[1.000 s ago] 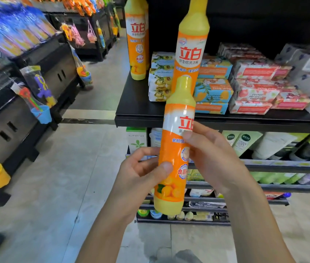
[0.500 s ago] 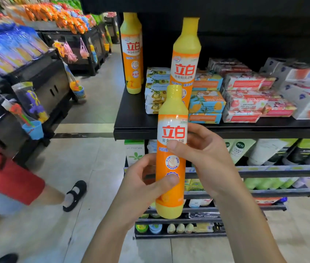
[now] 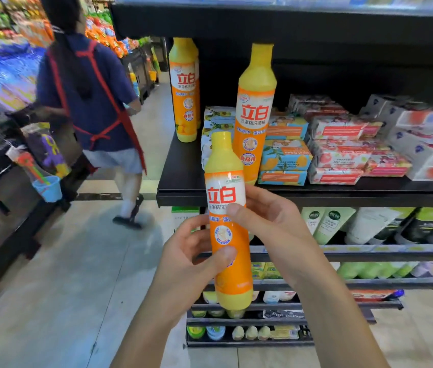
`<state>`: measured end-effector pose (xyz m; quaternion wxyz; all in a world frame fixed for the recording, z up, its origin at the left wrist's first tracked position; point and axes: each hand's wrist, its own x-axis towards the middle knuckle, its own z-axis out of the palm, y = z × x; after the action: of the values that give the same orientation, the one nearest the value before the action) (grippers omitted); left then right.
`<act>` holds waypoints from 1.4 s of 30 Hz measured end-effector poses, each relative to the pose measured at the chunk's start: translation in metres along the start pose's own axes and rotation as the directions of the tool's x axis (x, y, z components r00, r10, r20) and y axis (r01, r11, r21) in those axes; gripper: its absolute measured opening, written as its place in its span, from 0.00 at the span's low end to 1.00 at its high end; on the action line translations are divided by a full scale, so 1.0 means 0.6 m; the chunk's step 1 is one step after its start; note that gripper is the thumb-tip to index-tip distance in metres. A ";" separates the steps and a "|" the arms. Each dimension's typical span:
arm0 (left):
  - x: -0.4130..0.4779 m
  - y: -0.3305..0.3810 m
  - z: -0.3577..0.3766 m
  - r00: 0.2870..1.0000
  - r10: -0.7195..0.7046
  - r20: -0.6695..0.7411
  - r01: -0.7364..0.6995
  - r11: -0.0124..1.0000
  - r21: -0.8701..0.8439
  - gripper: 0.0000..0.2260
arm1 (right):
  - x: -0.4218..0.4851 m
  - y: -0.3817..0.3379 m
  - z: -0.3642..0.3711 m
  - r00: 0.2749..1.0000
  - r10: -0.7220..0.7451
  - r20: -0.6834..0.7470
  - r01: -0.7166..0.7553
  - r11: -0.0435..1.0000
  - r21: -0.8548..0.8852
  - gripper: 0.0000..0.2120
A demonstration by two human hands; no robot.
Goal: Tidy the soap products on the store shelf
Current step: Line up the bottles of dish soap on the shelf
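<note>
The left hand [image 3: 191, 258] and the right hand [image 3: 271, 224] both grasp one orange dish soap bottle [image 3: 227, 221], upright, in front of the black shelf [image 3: 183, 181]. On this shelf a second bottle [image 3: 255, 112] stands just behind, a third bottle [image 3: 185, 88] at its left end, and soap boxes [image 3: 284, 158] lie stacked to the right.

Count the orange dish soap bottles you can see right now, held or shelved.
3. One bottle in hand, gripped by the left hand and right hand; one front shelf bottle beside the soap packs; one corner bottle at the shelf's left end. More may be hidden behind.
</note>
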<state>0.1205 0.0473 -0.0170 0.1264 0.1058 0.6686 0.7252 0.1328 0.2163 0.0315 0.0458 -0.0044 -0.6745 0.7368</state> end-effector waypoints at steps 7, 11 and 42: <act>0.003 0.012 -0.004 0.999 -0.047 0.000 0.047 0.999 -0.014 0.30 | 0.009 0.000 0.003 0.999 -0.030 -0.031 0.032 0.998 0.053 0.19; 0.010 0.018 -0.009 0.999 -0.023 -0.028 0.024 0.998 0.051 0.25 | 0.011 0.003 0.006 0.998 -0.032 -0.046 0.036 0.996 0.087 0.18; 0.198 0.131 -0.016 0.931 0.279 -0.235 -0.221 0.944 0.244 0.18 | 0.109 0.125 -0.113 0.787 -0.602 -0.136 0.057 0.290 -0.955 0.21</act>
<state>0.0018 0.0708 0.0585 -0.0707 0.1051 0.7343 0.6669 0.0678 0.2821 -0.0454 0.3566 -0.0643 -0.9149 0.1779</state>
